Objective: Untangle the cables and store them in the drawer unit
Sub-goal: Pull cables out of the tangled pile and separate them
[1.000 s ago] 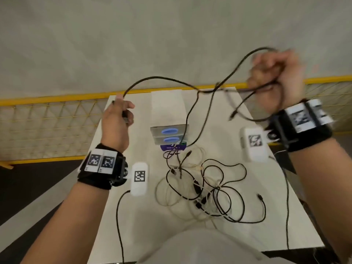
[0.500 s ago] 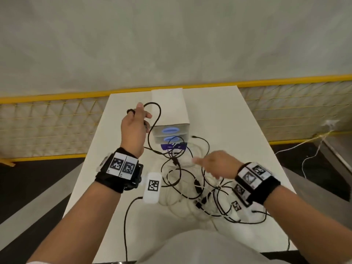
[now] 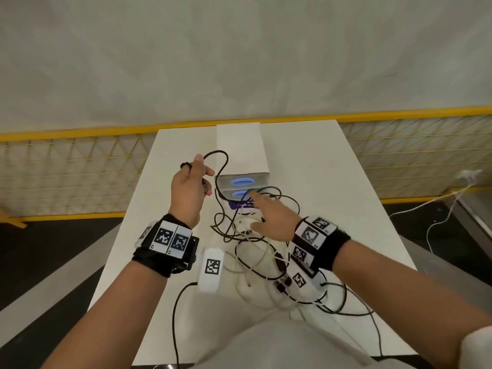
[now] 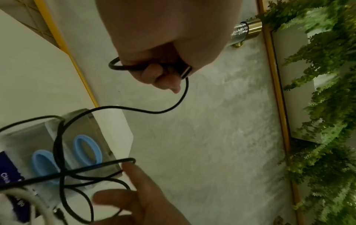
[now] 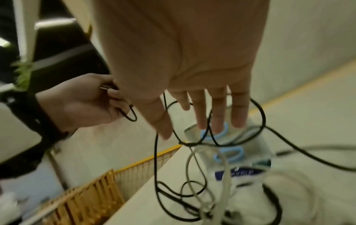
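My left hand (image 3: 193, 179) is raised left of the drawer unit (image 3: 243, 170) and grips one end of a black cable (image 3: 222, 166). The fingers curl round its plug (image 4: 185, 72). From there the cable loops down over the drawer fronts into the tangle of black and white cables (image 3: 262, 265) on the white table (image 3: 332, 187). My right hand (image 3: 266, 214) is open, fingers straight, stretched toward the drawers' blue oval handles (image 5: 229, 153). Black loops run under its fingertips (image 5: 217, 118). Whether the fingertips touch a drawer cannot be told.
A yellow mesh fence (image 3: 69, 169) runs behind and beside the table. The drawer unit stands mid-table toward the far edge. A white cord (image 3: 436, 217) trails on the dark floor at the right. Green foliage (image 4: 323, 106) shows in the left wrist view.
My right hand let go of the black cable it held high on the right and came down to the drawer fronts. The left hand shifted right, still holding its end; the cable went slack.
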### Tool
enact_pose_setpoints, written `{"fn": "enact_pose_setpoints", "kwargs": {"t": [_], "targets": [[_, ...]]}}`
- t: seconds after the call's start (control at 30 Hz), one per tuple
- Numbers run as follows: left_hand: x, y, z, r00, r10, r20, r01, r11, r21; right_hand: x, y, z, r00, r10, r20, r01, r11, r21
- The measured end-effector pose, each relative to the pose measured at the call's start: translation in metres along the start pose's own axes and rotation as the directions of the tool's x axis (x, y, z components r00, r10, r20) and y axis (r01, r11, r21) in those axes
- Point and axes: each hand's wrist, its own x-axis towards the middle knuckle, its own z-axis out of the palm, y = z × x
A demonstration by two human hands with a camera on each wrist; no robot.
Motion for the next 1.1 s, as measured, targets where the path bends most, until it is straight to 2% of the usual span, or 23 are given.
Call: {"fn": "enact_pose_setpoints", "kwargs": {"t": [0.03, 0.1, 0.17, 0.2, 0.27, 0.33, 0.37, 0.4, 0.47, 0.53, 0.57, 0.63, 0.7, 0.73, 0.8, 0.83, 0.87, 0.93, 0.97, 1.0, 1.03, 1.07, 1.1], "targets": [[0.000, 0.002, 0.000, 1.000, -0.009, 0.017, 0.009, 1.000, -0.011, -0.001, -0.002, -0.007, 0.999, 0.014, -0.034, -0.014, 1.000, -0.005], [-0.002, 0.009, 0.000, 0.994, -0.012, 0.105, 0.016, 0.999, -0.036, -0.003, -0.008, -0.017, 0.971, 0.011, -0.240, 0.022, 0.991, 0.132], [-0.005, 0.018, 0.000, 0.971, 0.031, 0.237, -0.032, 0.999, 0.001, 0.003, -0.020, -0.031, 0.871, 0.004, -0.492, 0.121, 0.968, 0.222], [-0.008, 0.022, 0.000, 0.950, 0.052, 0.308, -0.062, 0.998, 0.024, 0.009, -0.027, -0.038, 0.839, -0.015, -0.543, 0.178, 0.952, 0.250], [-0.015, 0.031, 0.003, 0.900, 0.076, 0.430, -0.093, 0.995, 0.020, 0.020, -0.036, -0.049, 0.875, -0.068, -0.479, 0.295, 0.859, 0.419], [-0.019, 0.042, 0.006, 0.878, 0.085, 0.471, -0.048, 0.995, -0.091, 0.023, -0.037, -0.045, 0.965, -0.070, -0.254, 0.227, 0.708, 0.669], [-0.020, 0.050, 0.005, 0.885, 0.081, 0.457, 0.018, 0.978, -0.210, 0.024, -0.030, -0.036, 0.985, -0.040, -0.166, 0.148, 0.680, 0.718], [-0.017, 0.058, 0.001, 0.893, 0.085, 0.442, 0.086, 0.932, -0.353, 0.022, -0.019, -0.024, 0.994, -0.009, -0.105, 0.081, 0.708, 0.702], [-0.008, 0.073, -0.012, 0.892, 0.128, 0.434, 0.183, 0.774, -0.606, 0.013, 0.006, 0.002, 0.999, 0.045, -0.007, -0.035, 0.860, 0.509], [0.000, 0.083, -0.024, 0.892, 0.180, 0.415, 0.208, 0.651, -0.730, 0.003, 0.020, 0.015, 0.988, 0.129, 0.082, -0.150, 0.928, 0.340], [0.002, 0.082, -0.027, 0.905, 0.180, 0.385, 0.189, 0.641, -0.744, -0.002, 0.021, 0.014, 0.984, 0.162, 0.078, -0.179, 0.931, 0.319], [0.003, 0.069, -0.024, 0.943, 0.170, 0.286, 0.061, 0.757, -0.651, -0.005, 0.007, -0.008, 0.979, 0.203, -0.029, -0.174, 0.899, 0.403], [-0.004, 0.040, -0.014, 0.952, 0.194, 0.239, -0.104, 0.933, -0.345, -0.001, -0.009, -0.044, 0.941, 0.269, -0.206, -0.063, 0.738, 0.672], [-0.010, 0.022, -0.008, 0.940, 0.189, 0.283, -0.149, 0.976, -0.158, 0.001, -0.019, -0.066, 0.916, 0.294, -0.274, 0.055, 0.585, 0.809], [-0.029, -0.006, 0.004, 0.895, 0.066, 0.442, -0.115, 0.990, 0.085, 0.006, -0.036, -0.111, 0.863, 0.345, -0.370, 0.286, 0.271, 0.919], [-0.039, -0.013, 0.009, 0.845, -0.014, 0.535, -0.061, 0.991, 0.123, 0.008, -0.044, -0.133, 0.816, 0.389, -0.427, 0.366, 0.224, 0.903], [-0.047, -0.018, 0.013, 0.776, -0.077, 0.626, -0.002, 0.992, 0.123, 0.008, -0.052, -0.150, 0.755, 0.425, -0.498, 0.429, 0.254, 0.867], [-0.055, -0.017, 0.019, 0.615, -0.123, 0.779, 0.127, 0.990, 0.056, 0.007, -0.058, -0.176, 0.582, 0.409, -0.703, 0.501, 0.501, 0.706], [-0.055, -0.012, 0.020, 0.565, -0.111, 0.818, 0.185, 0.983, 0.006, 0.006, -0.056, -0.183, 0.497, 0.338, -0.799, 0.502, 0.640, 0.582], [-0.050, -0.008, 0.019, 0.561, -0.089, 0.823, 0.211, 0.977, -0.038, 0.004, -0.050, -0.186, 0.438, 0.251, -0.863, 0.473, 0.752, 0.459], [-0.044, -0.004, 0.017, 0.589, -0.059, 0.806, 0.209, 0.975, -0.081, 0.003, -0.041, -0.187, 0.415, 0.173, -0.893, 0.401, 0.847, 0.350], [-0.035, 0.000, 0.014, 0.631, -0.027, 0.775, 0.204, 0.970, -0.132, 0.004, -0.028, -0.185, 0.432, 0.117, -0.894, 0.306, 0.914, 0.268], [-0.026, 0.005, 0.010, 0.679, 0.001, 0.734, 0.206, 0.960, -0.191, 0.005, -0.017, -0.179, 0.489, 0.103, -0.866, 0.228, 0.943, 0.241]]}}
